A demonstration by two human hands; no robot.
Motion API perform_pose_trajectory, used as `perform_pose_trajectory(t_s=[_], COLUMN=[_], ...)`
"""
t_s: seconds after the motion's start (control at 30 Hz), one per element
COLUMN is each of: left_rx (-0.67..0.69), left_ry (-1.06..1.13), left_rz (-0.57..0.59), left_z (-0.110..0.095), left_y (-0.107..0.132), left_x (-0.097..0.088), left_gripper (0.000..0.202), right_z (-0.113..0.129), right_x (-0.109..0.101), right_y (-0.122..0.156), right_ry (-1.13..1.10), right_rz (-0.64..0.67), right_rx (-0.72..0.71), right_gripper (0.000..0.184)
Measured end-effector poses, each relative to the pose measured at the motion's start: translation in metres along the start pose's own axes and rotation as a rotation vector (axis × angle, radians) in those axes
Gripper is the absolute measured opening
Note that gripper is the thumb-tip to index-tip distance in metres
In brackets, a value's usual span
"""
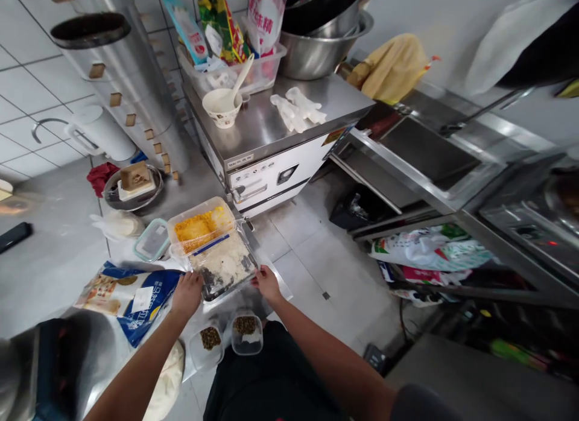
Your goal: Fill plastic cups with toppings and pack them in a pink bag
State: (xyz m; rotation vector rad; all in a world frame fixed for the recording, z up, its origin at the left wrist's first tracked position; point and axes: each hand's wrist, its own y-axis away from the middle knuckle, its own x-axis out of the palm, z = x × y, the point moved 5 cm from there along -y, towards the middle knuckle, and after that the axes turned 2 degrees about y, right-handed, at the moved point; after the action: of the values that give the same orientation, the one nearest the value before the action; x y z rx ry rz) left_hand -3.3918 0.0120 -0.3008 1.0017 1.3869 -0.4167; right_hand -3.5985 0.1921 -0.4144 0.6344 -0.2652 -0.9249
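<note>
A dark tray [226,266] holding a layer of pale flour-like powder sits at the counter's edge, in front of my body. My left hand [189,293] grips its left side, fingers curled at the rim. At the opposite side, my right hand [268,283] pinches the right rim between thumb and fingers. A clear plastic box [175,221] of orange crumbs adjoins the tray's far side, with a blue strip [210,245] lying where the two meet. Beside my left hand lies a blue and white printed bag [143,300].
Two small clear tubs [246,347] with brown granules stand close to my body. A glass lidded container [152,240] and a metal bowl [133,189] lie farther left. A steel-topped cabinet [253,134] bears a paper bowl [222,110] and white gloves [297,109]. A steel sink [434,149] is at right.
</note>
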Motion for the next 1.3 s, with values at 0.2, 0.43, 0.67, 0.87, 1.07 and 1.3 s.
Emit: perform_pose_trajectory(t_s=[0.2, 0.43, 0.67, 0.87, 1.07, 1.3], left_rx=[-0.074, -0.230, -0.229, -0.109, -0.095, -0.094], left_ry=[-0.036, -0.002, 0.131, 0.263, 0.290, 0.375], left_rz=[0.061, 0.070, 0.006, -0.180, -0.225, -0.163], left_z=[0.004, 0.007, 0.029, 0.037, 0.038, 0.037], left_y=[0.014, 0.003, -0.009, -0.032, -0.053, -0.055], left_x=[-0.018, -0.012, 0.025, 0.054, 0.065, 0.067], left_gripper=[0.046, 0.034, 0.033, 0.031, 0.029, 0.029], right_z=[0.010, 0.051, 0.066, 0.039, 0.031, 0.042], right_x=[-0.002, -0.013, 0.032, 0.058, 0.080, 0.103], right_y=[0.004, 0.019, 0.001, -0.025, -0.032, -0.032], right_ry=[0.062, 0.363, 0.620, 0.694, 0.685, 0.771], right_rz=[-0.023, -0.106, 0.188, 0.175, 0.139, 0.130], right_rx=[-0.056, -0.374, -0.594, -0.674, -0.781, -0.910], right_gripper=[0.032, 0.030, 0.018, 0.017, 0.014, 0.015])
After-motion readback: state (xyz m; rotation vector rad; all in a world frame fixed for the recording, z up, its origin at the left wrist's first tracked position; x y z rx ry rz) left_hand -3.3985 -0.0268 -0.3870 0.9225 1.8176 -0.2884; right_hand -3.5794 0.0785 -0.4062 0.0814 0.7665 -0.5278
